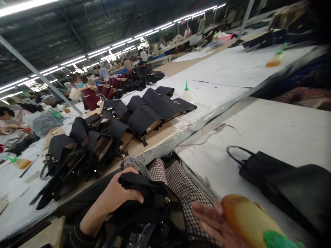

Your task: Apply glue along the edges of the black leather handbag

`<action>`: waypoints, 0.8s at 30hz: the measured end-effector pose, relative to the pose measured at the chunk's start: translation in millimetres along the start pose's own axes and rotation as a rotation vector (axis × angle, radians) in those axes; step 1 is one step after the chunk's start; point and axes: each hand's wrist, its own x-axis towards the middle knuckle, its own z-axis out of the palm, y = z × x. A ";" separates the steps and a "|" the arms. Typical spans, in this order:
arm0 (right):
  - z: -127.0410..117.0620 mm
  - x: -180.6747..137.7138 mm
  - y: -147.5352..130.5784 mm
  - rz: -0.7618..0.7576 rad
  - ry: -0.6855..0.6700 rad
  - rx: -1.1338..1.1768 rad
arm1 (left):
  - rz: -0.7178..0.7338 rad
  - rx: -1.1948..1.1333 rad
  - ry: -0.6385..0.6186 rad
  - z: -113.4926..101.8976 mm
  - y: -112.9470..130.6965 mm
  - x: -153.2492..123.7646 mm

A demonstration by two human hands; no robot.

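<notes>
My left hand (117,193) is closed on a black leather bag piece (150,198) held low over my lap, above checked fabric (178,186). At the bottom right my right hand (217,224) wraps round an amber glue bottle with a green cap (252,222). A black bag with a loop handle (284,182) lies on the white table (271,127) just right of that bottle.
Several black bags (113,131) lie in a row on the long table to the left. Small glue bottles (186,92) stand on white paper further back. Dark red bags (103,91) and other people at work sit beyond, at the left and rear.
</notes>
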 end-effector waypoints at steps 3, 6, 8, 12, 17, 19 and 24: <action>24.7 4.2 -3.0 0.008 -0.057 0.023 | -0.028 0.004 -0.054 12.0 -0.7 0.1; 41.8 13.5 -0.8 0.054 -0.084 -0.012 | -0.037 0.011 -0.080 21.0 -1.9 5.2; 48.3 21.5 2.2 0.068 -0.074 -0.012 | -0.048 0.020 -0.075 26.4 -4.8 8.5; 60.4 37.1 3.7 -0.005 0.011 0.004 | -0.071 0.079 -0.112 36.7 -10.1 10.1; 75.2 47.6 -2.3 -0.091 0.063 -0.044 | -0.058 0.249 -0.170 42.7 -11.0 11.1; 76.8 50.0 -3.1 -0.085 0.060 -0.069 | -0.014 0.301 -0.198 42.6 -11.9 14.5; 59.4 51.6 3.2 -0.057 0.069 -0.100 | 0.064 0.360 -0.217 44.8 -15.4 21.5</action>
